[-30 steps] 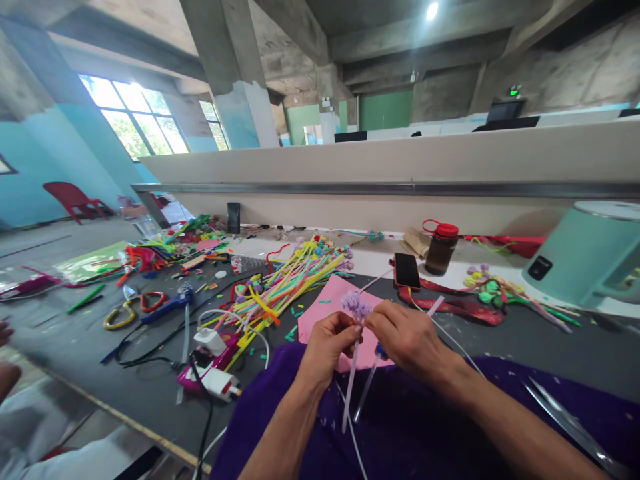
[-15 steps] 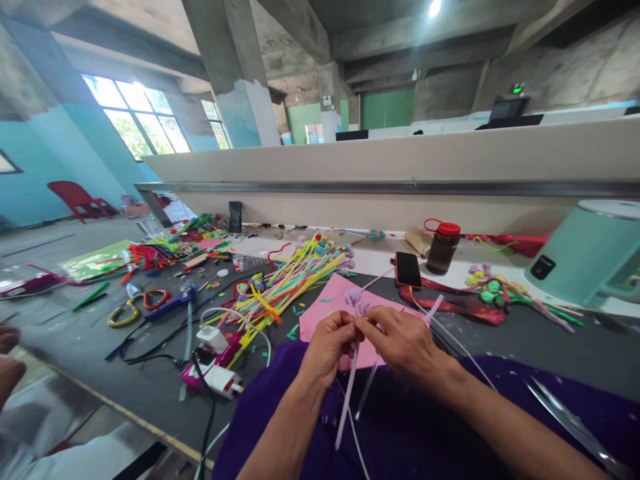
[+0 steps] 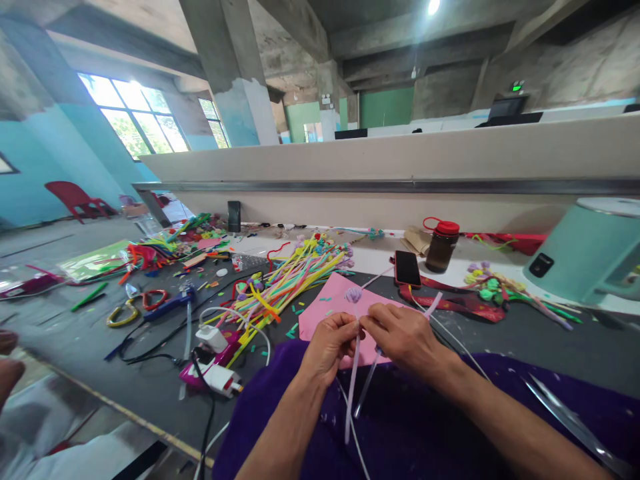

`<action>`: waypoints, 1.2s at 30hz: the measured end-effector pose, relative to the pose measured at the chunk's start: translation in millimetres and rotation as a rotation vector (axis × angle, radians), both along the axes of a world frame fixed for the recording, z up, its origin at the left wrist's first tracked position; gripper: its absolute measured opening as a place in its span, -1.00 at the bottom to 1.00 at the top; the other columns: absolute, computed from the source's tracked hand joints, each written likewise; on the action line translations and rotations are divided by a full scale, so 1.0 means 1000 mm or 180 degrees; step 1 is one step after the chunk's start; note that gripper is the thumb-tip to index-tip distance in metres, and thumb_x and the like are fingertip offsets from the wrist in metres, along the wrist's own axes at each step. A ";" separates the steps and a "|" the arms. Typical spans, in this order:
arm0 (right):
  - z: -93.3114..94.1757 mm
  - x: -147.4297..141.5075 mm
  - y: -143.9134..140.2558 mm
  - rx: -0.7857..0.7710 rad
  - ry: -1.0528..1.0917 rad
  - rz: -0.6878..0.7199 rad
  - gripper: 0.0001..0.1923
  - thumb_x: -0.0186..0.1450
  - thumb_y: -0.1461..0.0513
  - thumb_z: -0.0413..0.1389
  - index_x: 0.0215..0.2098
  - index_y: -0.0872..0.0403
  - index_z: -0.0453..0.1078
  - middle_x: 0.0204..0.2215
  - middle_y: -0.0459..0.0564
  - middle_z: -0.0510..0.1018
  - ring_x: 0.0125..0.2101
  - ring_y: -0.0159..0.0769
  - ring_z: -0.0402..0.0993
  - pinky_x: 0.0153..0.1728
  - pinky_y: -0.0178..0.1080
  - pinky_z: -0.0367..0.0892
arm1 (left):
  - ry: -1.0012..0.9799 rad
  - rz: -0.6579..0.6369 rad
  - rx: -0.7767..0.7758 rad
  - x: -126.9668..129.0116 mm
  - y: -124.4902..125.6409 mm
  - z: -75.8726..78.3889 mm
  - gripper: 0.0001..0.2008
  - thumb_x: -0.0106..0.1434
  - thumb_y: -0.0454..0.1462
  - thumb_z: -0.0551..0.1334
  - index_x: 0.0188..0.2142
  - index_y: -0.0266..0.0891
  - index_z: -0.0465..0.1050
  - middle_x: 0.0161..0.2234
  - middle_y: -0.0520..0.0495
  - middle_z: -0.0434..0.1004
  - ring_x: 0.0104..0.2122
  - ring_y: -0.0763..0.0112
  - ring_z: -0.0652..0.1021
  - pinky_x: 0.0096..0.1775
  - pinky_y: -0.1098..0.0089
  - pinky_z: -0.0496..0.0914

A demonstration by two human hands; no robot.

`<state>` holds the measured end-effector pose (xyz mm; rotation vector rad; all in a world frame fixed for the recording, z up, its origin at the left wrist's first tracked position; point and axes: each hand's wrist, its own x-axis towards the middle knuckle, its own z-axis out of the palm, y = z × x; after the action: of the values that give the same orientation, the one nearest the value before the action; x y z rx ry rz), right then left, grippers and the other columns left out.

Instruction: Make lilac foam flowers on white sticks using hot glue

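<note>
A lilac pipe cleaner [image 3: 352, 393] hangs upright in front of me, with a coiled lilac bud [image 3: 353, 294] at its upper end. My left hand [image 3: 333, 343] pinches it between thumb and fingertips just below the bud. Fingertips of my right hand [image 3: 400, 333] close on the same spot, touching the left ones. Another lilac pipe cleaner end [image 3: 434, 305] sticks out behind my right hand. A thin, shiny clear rod [image 3: 367, 385] slants down below the right palm; how it is held is hidden. Under both hands lies a pink sheet [image 3: 320, 310].
Left of the sheet lies a pile of colourful pipe cleaners [image 3: 305, 277], with a power strip [image 3: 215, 373], a glue gun [image 3: 170, 303] and pliers [image 3: 123, 313]. A phone [image 3: 407, 268], bottle [image 3: 443, 247] and mint kettle [image 3: 575, 253] stand right. Another person's hand [image 3: 9, 360] shows far left.
A second lilac coil beside the bud has gone out of sight by my right hand. My right fingers have shifted slightly, while the left hand keeps its pinch.
</note>
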<state>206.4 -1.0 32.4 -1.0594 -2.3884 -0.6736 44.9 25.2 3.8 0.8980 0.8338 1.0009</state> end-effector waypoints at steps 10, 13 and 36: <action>0.007 0.004 -0.002 -0.0562 -0.0048 -0.0122 -0.93 0.24 0.33 0.03 -0.37 0.07 0.33 -0.39 -0.05 0.39 -0.44 -0.32 0.28 -0.54 -0.29 0.03 | 0.0592 0.0028 0.0735 -0.001 -0.005 0.006 -0.80 0.00 -0.21 0.32 -0.52 -0.33 0.40 -0.61 -0.02 0.47 -0.64 0.53 0.41 -0.58 0.53 0.25; 0.010 0.004 -0.002 -0.0616 -0.0022 -0.0214 -0.91 0.23 0.33 0.02 -0.40 0.08 0.34 -0.41 -0.05 0.38 -0.47 -0.33 0.29 -0.57 -0.29 -0.01 | 0.0707 -0.0029 0.0783 0.001 -0.007 0.007 -0.83 -0.02 -0.26 0.33 -0.47 -0.32 0.42 -0.59 -0.01 0.48 -0.60 0.50 0.43 -0.54 0.51 0.28; -0.008 0.006 0.022 -0.4253 0.3575 0.0482 -0.85 0.02 0.27 0.07 -0.68 0.14 0.28 -0.75 -0.23 0.16 -0.70 -0.53 -0.03 -0.65 -0.36 -0.12 | 0.2105 0.0202 0.2402 -0.003 -0.009 0.002 -0.90 0.12 -0.33 0.19 -0.44 -0.23 0.50 -0.48 -0.01 0.51 -0.46 0.43 0.47 -0.39 0.47 0.29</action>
<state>212.4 21.2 24.0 -1.1266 -1.5810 1.4276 42.0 16.4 6.1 1.9258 1.0443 1.1030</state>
